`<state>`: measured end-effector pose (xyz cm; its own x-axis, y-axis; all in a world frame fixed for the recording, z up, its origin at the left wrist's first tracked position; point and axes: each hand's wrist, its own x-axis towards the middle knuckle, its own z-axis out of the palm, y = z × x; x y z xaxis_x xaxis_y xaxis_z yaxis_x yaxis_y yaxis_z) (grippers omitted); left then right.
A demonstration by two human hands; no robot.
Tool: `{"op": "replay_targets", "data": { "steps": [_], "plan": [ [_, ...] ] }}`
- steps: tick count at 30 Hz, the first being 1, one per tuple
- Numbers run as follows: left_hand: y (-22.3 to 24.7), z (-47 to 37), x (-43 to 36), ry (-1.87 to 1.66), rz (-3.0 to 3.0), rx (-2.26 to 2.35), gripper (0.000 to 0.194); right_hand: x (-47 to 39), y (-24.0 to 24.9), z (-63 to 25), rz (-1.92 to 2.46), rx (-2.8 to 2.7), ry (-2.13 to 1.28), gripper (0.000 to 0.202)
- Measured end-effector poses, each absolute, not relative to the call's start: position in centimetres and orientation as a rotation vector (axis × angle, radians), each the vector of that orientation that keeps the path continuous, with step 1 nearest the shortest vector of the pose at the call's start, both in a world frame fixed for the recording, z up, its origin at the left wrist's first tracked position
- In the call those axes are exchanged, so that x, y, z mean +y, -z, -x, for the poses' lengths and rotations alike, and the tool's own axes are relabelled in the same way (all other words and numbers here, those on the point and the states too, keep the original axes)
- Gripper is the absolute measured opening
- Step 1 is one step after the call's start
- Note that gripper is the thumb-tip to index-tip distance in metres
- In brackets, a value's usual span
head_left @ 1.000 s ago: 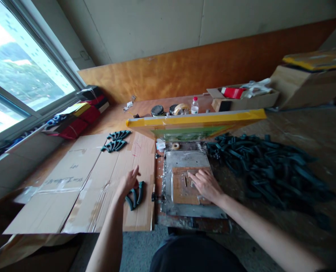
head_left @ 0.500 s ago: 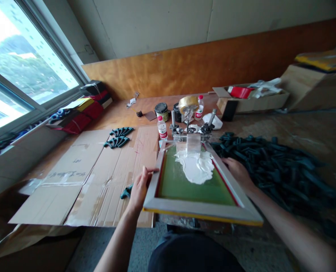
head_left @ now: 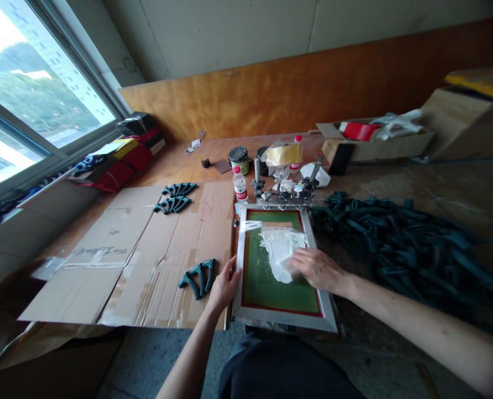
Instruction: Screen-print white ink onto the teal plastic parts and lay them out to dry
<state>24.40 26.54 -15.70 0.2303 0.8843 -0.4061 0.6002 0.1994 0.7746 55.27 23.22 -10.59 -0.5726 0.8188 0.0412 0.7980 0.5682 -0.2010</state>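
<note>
A silkscreen frame [head_left: 286, 318] with a metal border lies flat in front of me, clamped at its far end by a metal hinge fixture [head_left: 286, 195]. On its green mesh [head_left: 257, 291] spreads a thick patch of white ink [head_left: 275, 249]. My right hand [head_left: 319, 270] is closed on a pale flat scraper [head_left: 287, 262], blurred by motion, which touches the ink. With bent fingers, my left hand [head_left: 225, 285] grips the frame's left edge. Just left of that hand, dark green curved plastic parts [head_left: 199, 279] lie on flattened cardboard [head_left: 147, 277]. Whatever is beneath the screen is hidden.
Two more rows of green parts [head_left: 174, 205] lie farther back on the cardboard. A large heap of them [head_left: 396, 249] covers the right side. Behind the screen stand a bottle [head_left: 240, 185], an ink tin [head_left: 239, 158] and a tape roll [head_left: 283, 154]. An open carton [head_left: 388, 151] sits back right.
The raised screen has come down flat. My right hand has left its right edge and taken the scraper into the ink. More of the green parts beside my left hand show.
</note>
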Motion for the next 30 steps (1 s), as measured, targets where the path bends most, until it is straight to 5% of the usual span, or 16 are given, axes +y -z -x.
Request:
{"op": "replay_targets", "data": {
  "steps": [5,10,16,21,25,30],
  "plan": [
    [15.9,-24.4,26.4,-0.380,-1.474,1.459,0.059,23.8,9.5,-56.2,1.298,-2.665,-0.400,0.011],
    [15.7,-24.4,26.2,-0.488,-1.357,1.424,0.060,21.7,11.7,-54.9,1.288,-2.500,-0.030,0.027],
    [14.8,-24.4,26.2,-0.555,-1.205,1.367,0.066,23.6,9.7,-55.4,1.411,-2.472,-0.266,0.016],
    [9.7,-24.2,27.2,-0.577,-1.097,1.251,0.079,30.5,5.1,-56.7,1.852,-2.203,-0.042,0.061],
    [4.4,-25.3,29.7,-0.799,-1.006,1.174,0.067,31.7,3.7,-61.4,1.952,-1.823,0.123,0.043],
    [-1.1,-29.1,35.1,-1.149,-1.094,0.926,0.057,27.0,9.5,-63.1,2.142,-1.799,-0.171,0.039]
  ]
}}
